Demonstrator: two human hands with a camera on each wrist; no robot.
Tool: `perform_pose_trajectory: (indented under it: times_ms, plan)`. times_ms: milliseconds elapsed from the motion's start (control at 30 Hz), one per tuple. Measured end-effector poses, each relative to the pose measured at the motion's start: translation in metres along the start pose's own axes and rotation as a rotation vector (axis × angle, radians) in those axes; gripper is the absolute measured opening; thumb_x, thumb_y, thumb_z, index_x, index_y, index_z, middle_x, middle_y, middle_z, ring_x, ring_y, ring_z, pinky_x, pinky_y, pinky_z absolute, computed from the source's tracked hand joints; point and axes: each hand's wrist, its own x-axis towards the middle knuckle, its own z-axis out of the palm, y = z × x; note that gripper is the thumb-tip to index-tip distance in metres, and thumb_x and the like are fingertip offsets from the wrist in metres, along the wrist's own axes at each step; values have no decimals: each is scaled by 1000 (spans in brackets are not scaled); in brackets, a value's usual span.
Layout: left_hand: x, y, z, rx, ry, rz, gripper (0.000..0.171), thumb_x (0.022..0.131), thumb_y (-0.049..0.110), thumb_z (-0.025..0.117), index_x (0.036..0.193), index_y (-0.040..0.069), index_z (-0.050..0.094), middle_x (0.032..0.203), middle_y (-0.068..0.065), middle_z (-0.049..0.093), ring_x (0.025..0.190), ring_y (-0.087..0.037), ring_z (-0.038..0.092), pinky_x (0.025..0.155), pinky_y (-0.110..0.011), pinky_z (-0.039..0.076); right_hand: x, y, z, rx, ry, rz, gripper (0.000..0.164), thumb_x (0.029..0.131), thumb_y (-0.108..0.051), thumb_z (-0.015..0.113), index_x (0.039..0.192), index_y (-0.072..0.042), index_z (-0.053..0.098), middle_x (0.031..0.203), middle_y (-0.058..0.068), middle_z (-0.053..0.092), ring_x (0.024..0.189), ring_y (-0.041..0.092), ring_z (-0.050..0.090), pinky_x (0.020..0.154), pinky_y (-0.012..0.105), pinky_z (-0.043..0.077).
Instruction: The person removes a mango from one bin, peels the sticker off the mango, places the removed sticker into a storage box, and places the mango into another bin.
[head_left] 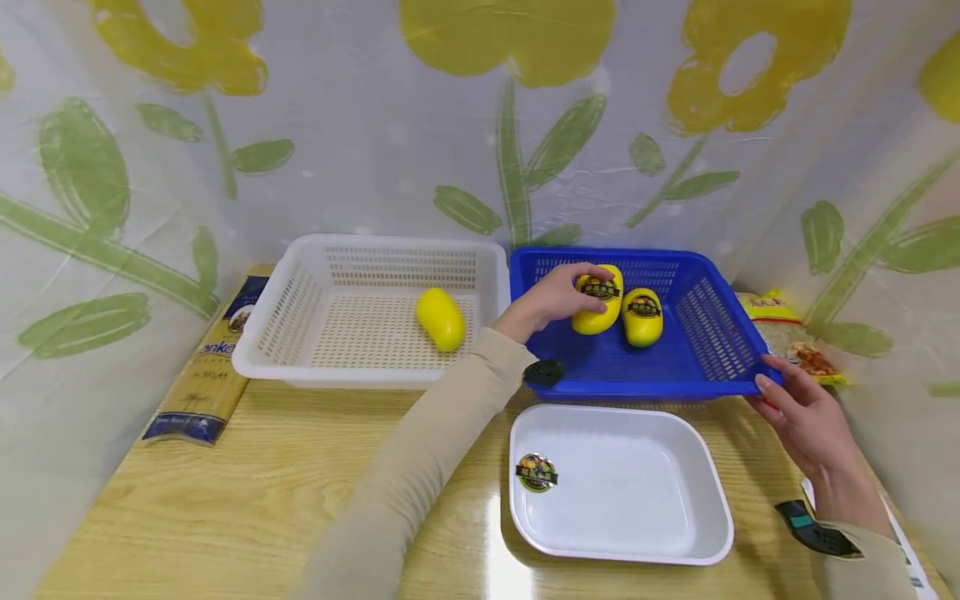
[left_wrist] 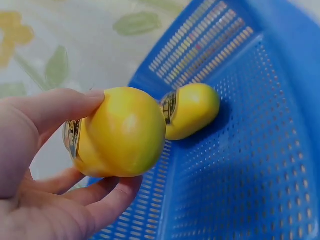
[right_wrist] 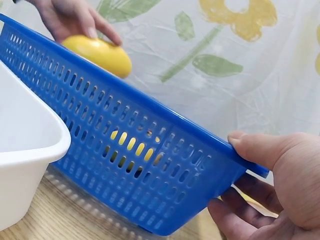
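My left hand (head_left: 561,293) grips a yellow mango (head_left: 606,315) that bears a black label, above the floor of the blue basket (head_left: 675,379). Thumb and fingers wrap its sides in the left wrist view. A second labelled mango (head_left: 642,321) lies in the basket, just right of the held one. At the basket's front right corner, my right hand (head_left: 813,421) pinches the rim, thumb on top and fingers beneath, as the right wrist view shows. In the white basket (head_left: 375,373) to the left lies another mango (head_left: 441,320), with no label showing.
A white tray (head_left: 622,500) stands in front of the blue basket, with a round-and-banner label (head_left: 537,472) on its left side. A gold and blue packet (head_left: 206,367) lies at the left. Behind the right hand sits a colourful food bag (head_left: 787,329). A flowered curtain (head_left: 360,150) encloses the table.
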Motion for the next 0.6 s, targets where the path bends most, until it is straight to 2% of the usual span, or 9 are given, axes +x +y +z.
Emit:
perform_pose_trajectory:
  times_ms: [133,233,300,367,433,600]
  plan:
    - [-21,0,-6,96,-12,71,43,86,9,75,127,18,64,145,-3,46,126,-19,45,85,-29,50,-1,0,-2,22,-10,4,33,96,6,52,123,-10,62,112,3,58,92,14,69,78,28,56]
    - [-42,1,-9,191,-8,139,44,85,9,76,127,16,65,141,-3,51,129,-18,43,93,-28,46,-2,1,-3,32,-15,6,33,97,7,51,122,-10,62,112,3,59,93,14,69,78,28,57]
    - [-58,1,-13,219,-3,149,44,86,11,76,127,17,64,141,-2,48,130,-17,40,98,-30,43,-2,2,-3,30,-17,6,33,97,7,51,123,-10,62,112,2,59,93,14,69,78,28,57]
    - [-73,0,-17,215,7,152,44,86,13,76,127,18,64,141,-3,46,129,-17,38,102,-33,41,-2,3,-2,24,-20,5,33,97,6,51,124,-10,62,112,2,59,93,14,69,77,27,57]
    - [-89,0,-23,174,11,147,44,86,15,76,128,19,64,142,-3,42,129,-18,37,105,-37,39,-1,3,-1,27,-21,0,33,97,6,51,124,-10,62,112,3,59,93,14,69,78,27,56]
    - [-121,0,-38,98,18,151,43,85,19,76,126,22,64,141,-1,39,126,-22,39,105,-41,38,-1,1,2,19,0,1,32,96,5,54,123,-10,63,113,2,58,91,13,69,76,27,57]
